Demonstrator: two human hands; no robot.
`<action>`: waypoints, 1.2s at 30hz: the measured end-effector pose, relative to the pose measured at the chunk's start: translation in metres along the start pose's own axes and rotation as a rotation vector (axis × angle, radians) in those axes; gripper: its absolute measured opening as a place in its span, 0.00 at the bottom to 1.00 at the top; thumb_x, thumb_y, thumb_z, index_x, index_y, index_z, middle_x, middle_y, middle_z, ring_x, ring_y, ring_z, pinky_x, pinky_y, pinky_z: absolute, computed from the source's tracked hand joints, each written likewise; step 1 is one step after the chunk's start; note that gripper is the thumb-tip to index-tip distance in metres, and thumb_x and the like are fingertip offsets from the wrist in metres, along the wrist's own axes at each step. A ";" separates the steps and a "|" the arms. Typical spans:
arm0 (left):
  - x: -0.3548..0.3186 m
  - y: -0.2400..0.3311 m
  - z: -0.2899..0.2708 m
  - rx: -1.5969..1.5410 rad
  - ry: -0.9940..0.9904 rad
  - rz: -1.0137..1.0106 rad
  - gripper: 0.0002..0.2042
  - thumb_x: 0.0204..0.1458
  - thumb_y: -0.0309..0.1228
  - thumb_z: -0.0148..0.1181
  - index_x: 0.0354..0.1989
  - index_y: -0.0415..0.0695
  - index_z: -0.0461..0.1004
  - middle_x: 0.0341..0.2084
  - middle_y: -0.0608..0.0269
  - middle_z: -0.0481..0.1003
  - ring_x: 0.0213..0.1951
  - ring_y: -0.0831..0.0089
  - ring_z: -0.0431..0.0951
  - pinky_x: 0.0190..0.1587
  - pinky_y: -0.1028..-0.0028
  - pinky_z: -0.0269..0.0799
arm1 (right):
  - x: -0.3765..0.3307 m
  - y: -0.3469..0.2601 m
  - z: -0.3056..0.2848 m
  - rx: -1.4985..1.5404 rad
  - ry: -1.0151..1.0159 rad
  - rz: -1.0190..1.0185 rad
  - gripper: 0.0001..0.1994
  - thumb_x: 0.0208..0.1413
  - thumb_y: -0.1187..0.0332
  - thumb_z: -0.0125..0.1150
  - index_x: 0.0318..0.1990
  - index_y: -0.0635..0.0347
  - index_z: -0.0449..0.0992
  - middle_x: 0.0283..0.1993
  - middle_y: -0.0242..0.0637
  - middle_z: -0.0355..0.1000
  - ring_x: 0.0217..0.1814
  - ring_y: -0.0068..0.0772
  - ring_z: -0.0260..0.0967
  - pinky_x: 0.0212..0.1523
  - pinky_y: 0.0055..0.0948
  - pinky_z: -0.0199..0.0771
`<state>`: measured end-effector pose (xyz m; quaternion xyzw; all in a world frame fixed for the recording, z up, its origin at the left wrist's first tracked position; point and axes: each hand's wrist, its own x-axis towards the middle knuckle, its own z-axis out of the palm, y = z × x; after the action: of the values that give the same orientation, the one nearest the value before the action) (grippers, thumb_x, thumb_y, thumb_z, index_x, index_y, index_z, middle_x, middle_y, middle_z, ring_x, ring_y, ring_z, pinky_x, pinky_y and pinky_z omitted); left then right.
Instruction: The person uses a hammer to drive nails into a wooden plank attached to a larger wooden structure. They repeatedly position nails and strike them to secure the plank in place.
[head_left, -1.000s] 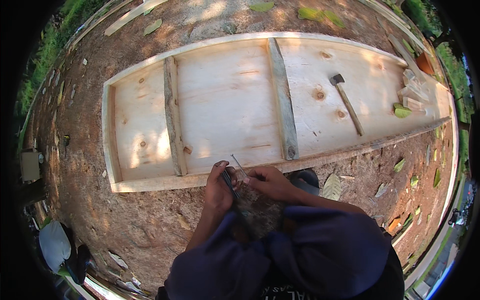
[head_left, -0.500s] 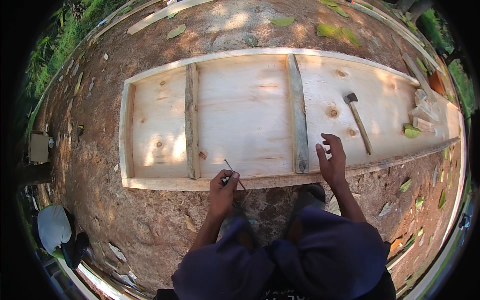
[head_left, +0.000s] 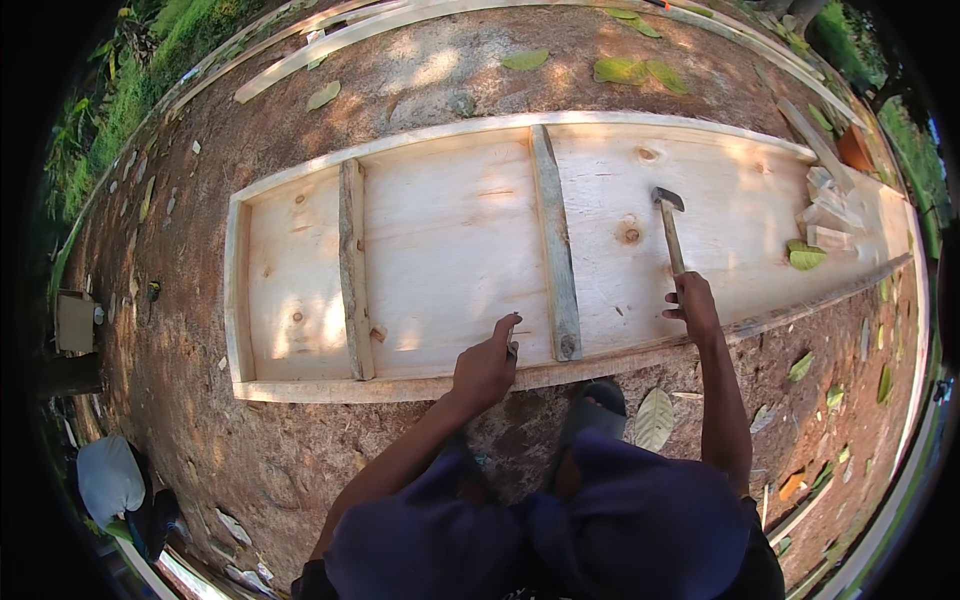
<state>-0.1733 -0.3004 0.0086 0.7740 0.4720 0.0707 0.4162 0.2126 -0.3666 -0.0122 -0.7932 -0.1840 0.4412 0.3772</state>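
Observation:
A shallow wooden frame (head_left: 440, 387), wide at the left and narrowing to the right, lies on the ground before me with a pale plywood panel (head_left: 450, 240) in it. My right hand (head_left: 695, 303) is closed round the lower handle of a hammer (head_left: 672, 238), whose dark head is over the panel's right section. Above the frame's near edge is my left hand (head_left: 488, 365), its fingers curled with the index finger toward the panel. Small dark bits show at its fingers, where the nail was; the nail's length is mostly hidden now.
Two rough crosspieces (head_left: 556, 250) divide the frame. Wood offcuts (head_left: 832, 212) and a green leaf (head_left: 805, 255) lie at its narrow end. Long boards (head_left: 380, 28) run along the far side. A cardboard box (head_left: 76, 322) and a pale bundle (head_left: 110, 475) are at the left.
My right hand has taken hold of the hammer, which lay on the panel, and its head has shifted and turned. My left hand has moved right along the near edge. The view has shifted slightly.

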 end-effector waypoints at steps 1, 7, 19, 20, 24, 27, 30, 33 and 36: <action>0.005 0.007 0.003 0.053 -0.028 0.037 0.13 0.61 0.29 0.54 0.54 0.47 0.68 0.30 0.49 0.79 0.34 0.49 0.80 0.36 0.56 0.73 | -0.004 -0.013 0.010 0.303 -0.063 0.109 0.11 0.64 0.62 0.49 0.45 0.59 0.68 0.34 0.36 0.70 0.28 0.25 0.67 0.23 0.25 0.68; 0.016 0.006 0.048 0.111 0.183 0.141 0.09 0.52 0.29 0.58 0.42 0.44 0.76 0.32 0.54 0.77 0.33 0.51 0.79 0.36 0.55 0.74 | 0.018 -0.042 0.063 0.867 -0.215 0.227 0.13 0.69 0.58 0.44 0.47 0.58 0.65 0.26 0.25 0.60 0.17 0.15 0.52 0.12 0.18 0.48; 0.016 0.010 0.046 0.205 0.075 0.207 0.26 0.54 0.55 0.61 0.28 0.38 0.74 0.23 0.50 0.75 0.23 0.49 0.79 0.25 0.52 0.75 | 0.090 -0.070 0.073 0.995 0.126 0.056 0.18 0.72 0.54 0.40 0.38 0.61 0.65 0.24 0.28 0.58 0.17 0.16 0.51 0.14 0.20 0.50; 0.018 0.012 0.046 0.215 0.054 0.201 0.26 0.54 0.56 0.60 0.28 0.38 0.74 0.23 0.50 0.75 0.23 0.49 0.79 0.25 0.52 0.75 | 0.100 -0.077 0.075 1.035 0.201 0.048 0.18 0.72 0.55 0.39 0.38 0.60 0.64 0.24 0.28 0.59 0.17 0.18 0.51 0.15 0.22 0.50; 0.021 0.018 0.050 0.249 0.066 0.186 0.25 0.52 0.54 0.65 0.25 0.40 0.73 0.23 0.52 0.74 0.24 0.51 0.78 0.27 0.55 0.73 | 0.098 -0.096 0.107 0.986 0.293 0.064 0.16 0.71 0.56 0.38 0.35 0.57 0.61 0.23 0.29 0.59 0.18 0.23 0.54 0.17 0.25 0.51; 0.016 0.011 0.046 0.234 0.027 0.145 0.25 0.52 0.55 0.64 0.25 0.40 0.73 0.23 0.52 0.74 0.24 0.50 0.78 0.27 0.54 0.73 | 0.057 -0.087 0.136 0.381 -0.555 0.148 0.16 0.70 0.55 0.45 0.40 0.60 0.66 0.21 0.24 0.58 0.15 0.16 0.51 0.13 0.21 0.46; 0.018 0.013 0.044 0.226 0.042 0.150 0.25 0.53 0.55 0.62 0.25 0.40 0.73 0.24 0.51 0.74 0.25 0.49 0.78 0.29 0.54 0.73 | 0.053 -0.071 0.114 0.420 -0.434 0.162 0.16 0.70 0.54 0.47 0.40 0.60 0.66 0.21 0.23 0.58 0.14 0.13 0.50 0.12 0.18 0.45; 0.017 0.020 0.040 0.222 -0.021 0.126 0.26 0.54 0.55 0.61 0.25 0.40 0.73 0.24 0.50 0.75 0.27 0.49 0.78 0.32 0.54 0.73 | 0.076 -0.063 0.083 0.739 -0.157 0.087 0.15 0.71 0.56 0.44 0.41 0.59 0.65 0.25 0.25 0.59 0.16 0.13 0.51 0.12 0.19 0.47; 0.020 0.023 0.040 0.195 -0.051 0.115 0.26 0.55 0.55 0.60 0.25 0.40 0.74 0.25 0.51 0.75 0.30 0.49 0.79 0.35 0.54 0.73 | 0.099 -0.074 0.084 0.991 0.211 0.068 0.14 0.71 0.58 0.39 0.38 0.57 0.63 0.25 0.28 0.59 0.17 0.18 0.54 0.14 0.23 0.48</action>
<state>-0.1270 -0.3118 -0.0064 0.8382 0.4206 0.0286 0.3459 0.1994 -0.2201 -0.0385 -0.5649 0.1126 0.4049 0.7101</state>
